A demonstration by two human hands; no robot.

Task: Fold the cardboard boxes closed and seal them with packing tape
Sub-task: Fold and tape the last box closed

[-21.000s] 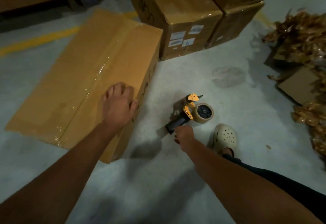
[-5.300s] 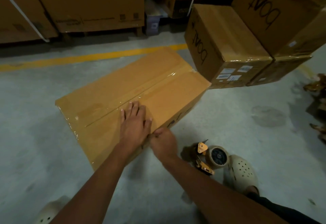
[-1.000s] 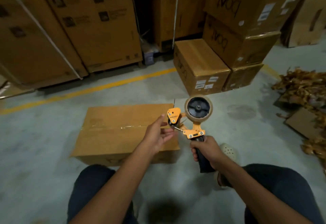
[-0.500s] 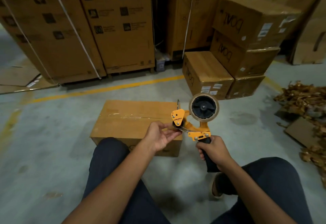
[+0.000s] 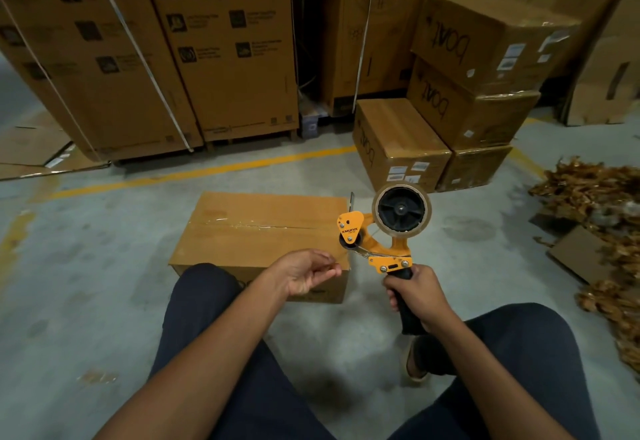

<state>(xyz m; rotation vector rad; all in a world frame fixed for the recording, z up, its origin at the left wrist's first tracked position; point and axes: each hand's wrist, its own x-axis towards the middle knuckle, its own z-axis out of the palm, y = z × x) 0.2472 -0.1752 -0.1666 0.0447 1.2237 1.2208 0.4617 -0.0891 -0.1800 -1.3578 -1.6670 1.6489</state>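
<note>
**Left hand** (image 5: 304, 271): palm turned up, fingers curled inward, the fingertips (image 5: 330, 268) brought together against the thumb. It sits just short of the front roller of the tape dispenser (image 5: 391, 259). Whether a strip of clear tape is pinched between the fingertips cannot be told.

**Right hand** (image 5: 419, 295): fingers and thumb wrapped firmly round the black handle (image 5: 410, 321) of the dispenser, which is held upright in the air. The orange frame points left towards the other hand. The tape roll (image 5: 420, 228) sits on its black hub at the top.

**Cardboard box** (image 5: 263, 231): lies on the concrete floor (image 5: 86, 266) directly ahead of the person, behind both hands. Its top flaps are folded shut, with a glossy strip of tape along the centre seam. The left knee (image 5: 204, 287), in dark trousers, covers part of its near face. Neither hand touches it.

**Surroundings:**
- A stack of taped boxes (image 5: 478, 58) stands at the far right.
- One more box (image 5: 398, 138) stands on the floor in front of that stack.
- Tall strapped cartons (image 5: 225, 48) line the back left, behind a yellow floor line (image 5: 207, 171).
- A heap of crumpled brown material (image 5: 588, 197) lies at the right edge, with a flat piece of cardboard (image 5: 575, 252) beside it.
- A shoe (image 5: 412, 360) shows below the right forearm.
</note>
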